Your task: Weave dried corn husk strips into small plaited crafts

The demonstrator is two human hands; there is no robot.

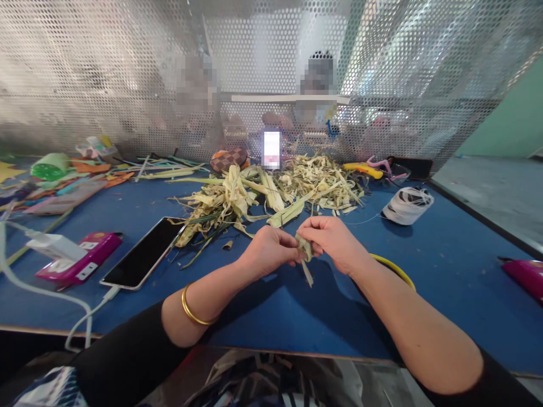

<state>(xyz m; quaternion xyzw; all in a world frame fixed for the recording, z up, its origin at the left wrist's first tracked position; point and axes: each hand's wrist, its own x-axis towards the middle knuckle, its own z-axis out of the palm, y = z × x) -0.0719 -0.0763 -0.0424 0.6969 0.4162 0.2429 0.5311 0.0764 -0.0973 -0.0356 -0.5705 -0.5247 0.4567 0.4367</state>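
Note:
Above the blue table my left hand and my right hand meet, both with fingers closed on one small bundle of pale green dried husk. A loose strip of it hangs down below my fingertips. Just beyond my hands lies a heap of long dried husk strips, and right of it a pile of shorter husk scraps. A spool of white string rests to the right, with a thin thread running from it toward my right hand. Part of the bundle is hidden by my fingers.
On the left, a phone on a charging cable lies beside a magenta power strip. Coloured strips and a green cup sit behind. A yellow ring is by my right forearm. A perforated metal screen closes the back.

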